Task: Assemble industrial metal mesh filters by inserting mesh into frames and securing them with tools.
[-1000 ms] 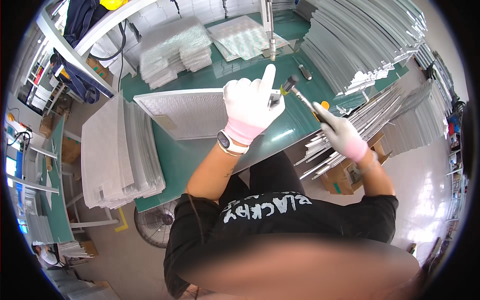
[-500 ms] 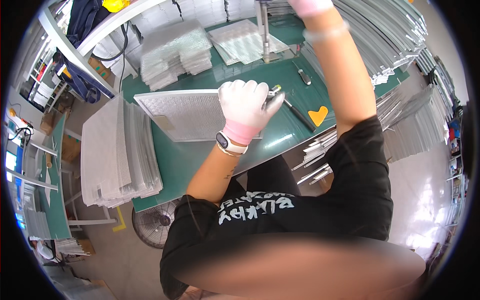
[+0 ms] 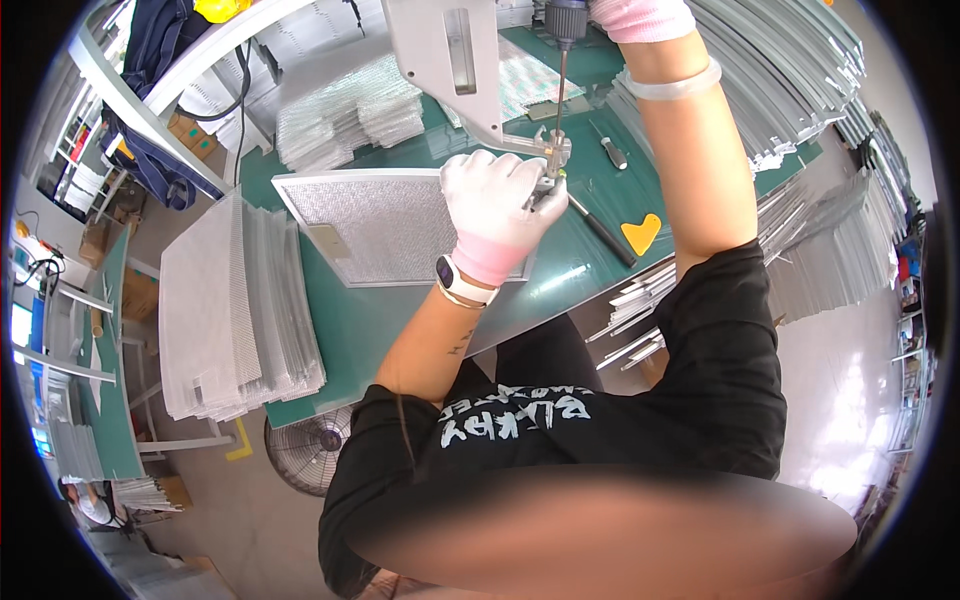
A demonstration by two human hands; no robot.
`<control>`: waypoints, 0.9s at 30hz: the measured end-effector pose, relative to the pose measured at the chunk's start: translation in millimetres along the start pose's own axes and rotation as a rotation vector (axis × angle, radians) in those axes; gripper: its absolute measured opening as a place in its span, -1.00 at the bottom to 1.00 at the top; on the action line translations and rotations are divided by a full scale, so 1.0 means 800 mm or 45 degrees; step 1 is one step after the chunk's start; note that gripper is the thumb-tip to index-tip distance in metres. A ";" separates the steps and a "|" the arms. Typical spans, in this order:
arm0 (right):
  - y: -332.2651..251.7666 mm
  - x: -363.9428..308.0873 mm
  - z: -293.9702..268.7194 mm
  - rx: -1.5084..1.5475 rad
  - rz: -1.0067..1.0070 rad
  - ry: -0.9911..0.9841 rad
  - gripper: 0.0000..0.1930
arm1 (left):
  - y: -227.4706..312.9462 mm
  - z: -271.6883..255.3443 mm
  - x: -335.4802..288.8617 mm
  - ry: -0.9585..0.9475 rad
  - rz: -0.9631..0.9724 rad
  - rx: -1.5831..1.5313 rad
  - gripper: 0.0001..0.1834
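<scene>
My left hand (image 3: 500,205), in a white glove with a pink cuff, is closed around the upper right corner of a framed mesh panel (image 3: 380,225). The panel has a thin light frame and a small beige plate on its left side. Just above that corner, the long thin bit of a driver tool (image 3: 566,22) with a dark collar points down, its tip beside a small metal fitting (image 3: 552,148). A grey slotted tool body (image 3: 450,60) stands left of the bit. My right hand (image 3: 645,14) reaches to the top edge by the collar; its fingers are out of view.
On the green bench (image 3: 345,345) lie a screwdriver (image 3: 613,152), a dark-handled tool (image 3: 605,232) and a yellow scraper (image 3: 641,235). Mesh sheets (image 3: 240,310) are stacked left, more sheets (image 3: 350,110) behind. Frame strips (image 3: 770,70) fill the back right. A fan (image 3: 310,450) stands below.
The grey tool body has come into view from the top, and the driver bit has come down to the panel corner. My right hand has lowered slightly; the left keeps its hold.
</scene>
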State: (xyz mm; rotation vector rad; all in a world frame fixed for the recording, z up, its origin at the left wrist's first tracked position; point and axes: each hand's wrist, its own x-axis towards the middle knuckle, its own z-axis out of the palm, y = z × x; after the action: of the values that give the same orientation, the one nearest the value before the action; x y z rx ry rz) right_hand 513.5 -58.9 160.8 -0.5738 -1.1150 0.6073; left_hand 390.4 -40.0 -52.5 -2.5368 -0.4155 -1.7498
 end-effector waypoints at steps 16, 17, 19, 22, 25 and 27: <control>0.024 -0.050 0.010 0.195 0.213 -0.706 -0.70 | 0.007 -0.004 -0.011 0.013 -0.101 -0.215 -0.85; 0.033 -0.057 0.010 0.211 0.280 -0.644 -0.73 | 0.007 -0.004 -0.009 0.035 -0.067 -0.205 -0.85; 0.029 -0.067 0.019 0.297 0.328 -0.576 -0.66 | 0.004 -0.001 -0.010 0.059 -0.035 -0.191 -0.84; 0.053 -0.056 -0.004 0.526 0.521 -0.657 -0.61 | -0.004 0.004 -0.016 -0.083 0.038 -0.181 -0.84; 0.085 -0.049 -0.016 0.756 0.583 -0.471 -0.67 | -0.001 0.007 -0.015 -0.028 0.075 -0.333 -0.84; 0.102 -0.049 -0.025 0.765 0.591 -0.394 -0.69 | 0.004 -0.003 -0.009 -0.072 0.028 -0.205 -0.83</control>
State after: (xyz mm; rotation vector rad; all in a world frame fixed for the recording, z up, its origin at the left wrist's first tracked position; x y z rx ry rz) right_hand 507.2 -31.2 72.7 -0.2102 -1.0146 1.4125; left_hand 386.7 -44.7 -57.7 -2.6934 -0.2572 -1.7754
